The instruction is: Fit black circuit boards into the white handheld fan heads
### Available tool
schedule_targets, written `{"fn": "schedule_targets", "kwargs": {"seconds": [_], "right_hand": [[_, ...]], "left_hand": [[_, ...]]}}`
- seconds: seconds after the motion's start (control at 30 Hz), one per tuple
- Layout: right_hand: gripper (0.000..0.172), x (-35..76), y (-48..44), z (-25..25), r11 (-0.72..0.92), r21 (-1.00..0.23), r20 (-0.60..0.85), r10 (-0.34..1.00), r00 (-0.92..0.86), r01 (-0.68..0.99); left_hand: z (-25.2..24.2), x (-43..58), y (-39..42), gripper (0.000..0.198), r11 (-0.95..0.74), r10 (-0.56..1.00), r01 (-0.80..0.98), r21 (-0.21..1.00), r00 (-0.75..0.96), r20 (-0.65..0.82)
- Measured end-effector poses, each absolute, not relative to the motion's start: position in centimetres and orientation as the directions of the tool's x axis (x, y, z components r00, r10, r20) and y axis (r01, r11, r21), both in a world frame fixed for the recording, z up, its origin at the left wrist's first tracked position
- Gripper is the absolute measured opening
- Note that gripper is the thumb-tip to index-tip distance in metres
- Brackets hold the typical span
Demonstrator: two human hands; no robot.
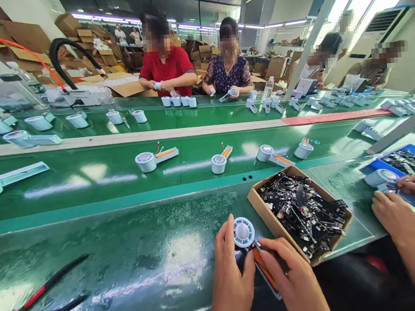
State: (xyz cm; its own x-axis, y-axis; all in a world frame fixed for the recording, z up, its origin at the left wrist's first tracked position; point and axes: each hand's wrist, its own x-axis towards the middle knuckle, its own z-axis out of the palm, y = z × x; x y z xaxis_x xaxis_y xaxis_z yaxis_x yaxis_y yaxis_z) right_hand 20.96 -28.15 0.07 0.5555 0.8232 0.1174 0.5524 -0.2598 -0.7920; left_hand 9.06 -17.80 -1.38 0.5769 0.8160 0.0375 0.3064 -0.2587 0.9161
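A pale blue handheld fan [244, 233] with a round grille is between my hands at the front of the green bench, its open handle angled down to the right. My left hand [232, 274] grips the fan from the left, with the thumb below the round head. On the other side, my right hand [294, 277] has its fingers closed at the handle, by the neck. An orange strip [267, 267] lies inside the handle. Small dark and white parts show near my right fingertips, too small to name. Beside that hand is a cardboard box [277, 233] of black circuit boards [303, 205].
Black-and-red pliers [34, 300] lie on the bench [146, 254] at left. Several fans [146, 162] sit along the green conveyor [184, 185]. At right, a co-worker's hands [398, 213] hold another fan [381, 177] near a blue bin [375, 163]. People sit across the line.
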Motion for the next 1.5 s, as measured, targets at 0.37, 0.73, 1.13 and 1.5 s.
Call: {"fn": "schedule_targets", "kwargs": {"seconds": [0.37,0.73,1.13,1.5], "right_hand": [[0.038,21.8,-28.2,1.4,-0.412,-0.842,-0.148,0.797,0.586,0.349],[0.04,22.4,-28.1,2.3,-0.409,-0.867,-0.205,0.813,0.545,0.285],[0.038,22.5,-28.2,2.3,-0.389,-0.847,-0.135,0.816,0.562,0.362],[0.027,21.9,-28.3,1.1,-0.275,-0.75,0.074,0.869,0.49,0.602]], "left_hand": [[-1.2,10.6,-19.1,0.085,-0.321,0.87,0.372,0.871,0.48,0.115],[-0.8,10.9,-19.3,0.08,-0.339,0.871,0.374,0.863,0.472,0.137],[-1.2,12.0,-20.2,0.079,-0.452,0.856,0.493,0.743,0.473,0.207],[-0.7,8.7,-18.6,0.073,-0.365,0.761,0.376,0.852,0.648,0.04]]}}
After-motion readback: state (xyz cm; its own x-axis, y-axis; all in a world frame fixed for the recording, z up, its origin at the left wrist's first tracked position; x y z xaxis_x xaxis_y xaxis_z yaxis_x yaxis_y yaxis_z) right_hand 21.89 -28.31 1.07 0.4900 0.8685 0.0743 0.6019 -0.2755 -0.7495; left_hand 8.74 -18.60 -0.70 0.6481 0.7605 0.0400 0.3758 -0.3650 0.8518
